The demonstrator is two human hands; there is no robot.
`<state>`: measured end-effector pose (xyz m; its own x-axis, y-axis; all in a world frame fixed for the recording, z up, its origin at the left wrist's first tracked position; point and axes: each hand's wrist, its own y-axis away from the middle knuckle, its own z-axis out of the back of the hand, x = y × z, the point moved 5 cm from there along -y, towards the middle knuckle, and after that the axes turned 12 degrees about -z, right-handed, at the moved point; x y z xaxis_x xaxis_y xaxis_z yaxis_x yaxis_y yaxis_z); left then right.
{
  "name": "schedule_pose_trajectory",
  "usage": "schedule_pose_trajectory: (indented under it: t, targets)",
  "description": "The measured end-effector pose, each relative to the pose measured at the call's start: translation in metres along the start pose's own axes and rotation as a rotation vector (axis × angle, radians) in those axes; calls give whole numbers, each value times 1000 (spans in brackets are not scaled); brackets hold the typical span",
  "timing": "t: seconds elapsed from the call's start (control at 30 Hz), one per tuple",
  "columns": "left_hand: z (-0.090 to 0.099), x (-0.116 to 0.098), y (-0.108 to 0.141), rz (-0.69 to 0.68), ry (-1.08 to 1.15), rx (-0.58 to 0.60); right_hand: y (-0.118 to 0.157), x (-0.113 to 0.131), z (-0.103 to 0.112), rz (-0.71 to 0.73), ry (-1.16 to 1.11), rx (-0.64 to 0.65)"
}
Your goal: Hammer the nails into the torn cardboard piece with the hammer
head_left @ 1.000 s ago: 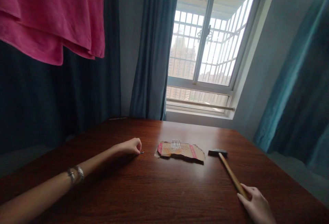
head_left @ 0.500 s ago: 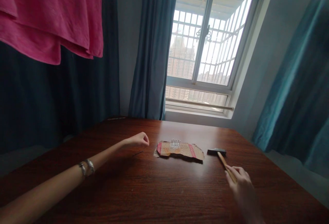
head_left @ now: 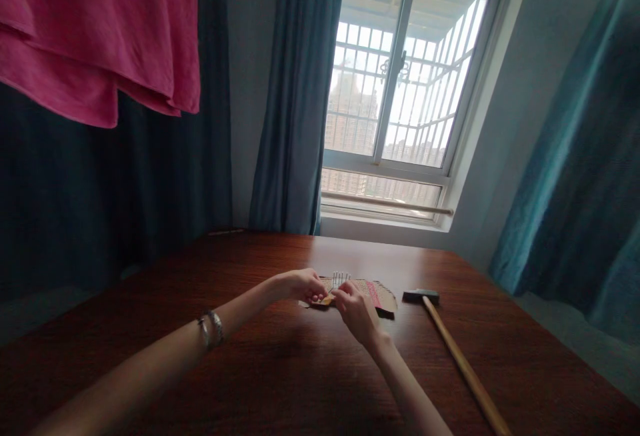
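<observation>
A torn piece of cardboard (head_left: 385, 300) with pink-red patches lies on the table, and several thin nails (head_left: 341, 277) stand upright in it. Over its left end, my left hand (head_left: 306, 285) is closed with the fingers curled in; what it holds is hidden. My right hand (head_left: 357, 308) reaches in from the right, thumb and finger pinched beside the left fingertips. A thin, nail-like piece (head_left: 330, 289) shows at the right fingertips. The hammer (head_left: 421, 297) lies to the right of the cardboard, its long wooden handle (head_left: 463, 363) pointing toward me, with no hand on it.
A brown wooden table (head_left: 280, 383) carries these things. Behind it are a barred window (head_left: 395, 89) and blue curtains (head_left: 295, 103). Pink cloth (head_left: 125, 43) hangs at the upper left.
My right hand has let go of the hammer and moved left to the cardboard. My left hand has moved right, over the cardboard's left end. The hammer's head has stayed in place.
</observation>
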<state>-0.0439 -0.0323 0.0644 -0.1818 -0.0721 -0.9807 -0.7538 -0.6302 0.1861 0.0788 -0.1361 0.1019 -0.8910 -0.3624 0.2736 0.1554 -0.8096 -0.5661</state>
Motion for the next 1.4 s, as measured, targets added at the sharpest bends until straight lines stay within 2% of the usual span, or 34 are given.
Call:
schedule_pose_trajectory:
  t: [0.2, 0.33, 0.47, 0.5, 0.57, 0.67, 0.77, 0.93, 1.17, 1.4]
  targets:
    - [-10, -4, -1, 50, -2, 17, -3, -8, -5, 18, 38, -28]
    - [-14, 0, -9, 45, 38, 44, -5, -10, -5, 52, 56, 5]
    - [-11, 0, -17, 63, -2, 27, -10, -20, -7, 71, 48, 21]
    - [-7, -2, -19, 50, -50, -3, -13, -26, -9, 47, 6, 20]
    - [6, -9, -26, -36, -190, -99, -20, -47, -13, -97, -161, 4]
    - [28, -22, -40, -269, -378, -282, -30, -86, -26, -371, -395, -20]
    - [38, -22, -56, -423, -463, -368, -39, -110, -42, -461, -458, 21]
    - [35, -11, -79, -492, -490, -307, -47, -127, -60, -501, -489, 98]
    - [22, -6, -97, -552, -535, -174, -50, -135, -79, -550, -487, 188]
    - [22, 4, -110, -576, -578, -199, -48, -136, -79, -552, -468, 220]
